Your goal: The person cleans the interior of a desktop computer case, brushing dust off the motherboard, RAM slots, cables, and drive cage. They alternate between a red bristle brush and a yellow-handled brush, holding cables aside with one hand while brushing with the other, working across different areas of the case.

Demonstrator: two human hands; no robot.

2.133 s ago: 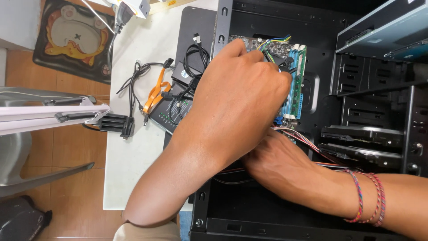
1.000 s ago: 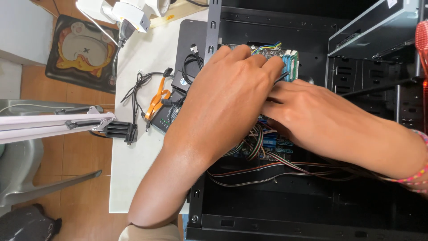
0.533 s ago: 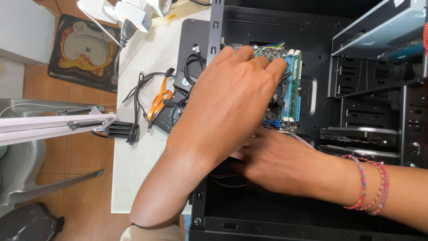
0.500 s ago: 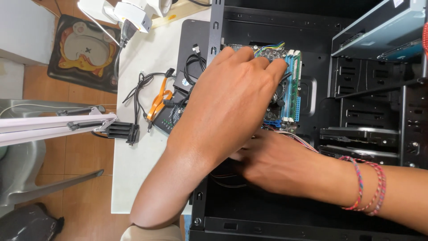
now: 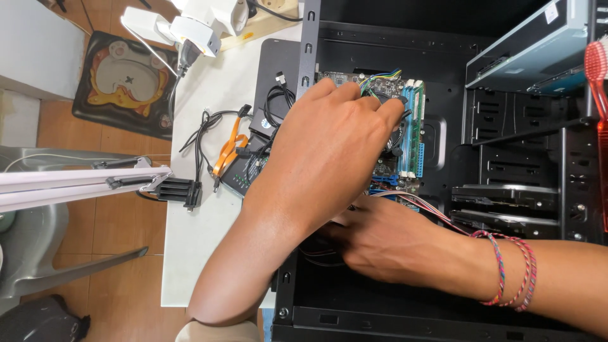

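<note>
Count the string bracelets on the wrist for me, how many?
2. Both braided bracelets sit side by side on the right wrist, behind the right hand inside the black computer case. Any others would be hidden from view.

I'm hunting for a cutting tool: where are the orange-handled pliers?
In the head view, the orange-handled pliers lie on the white table, left of the open black computer case, among black cables beside the left hand.
</note>
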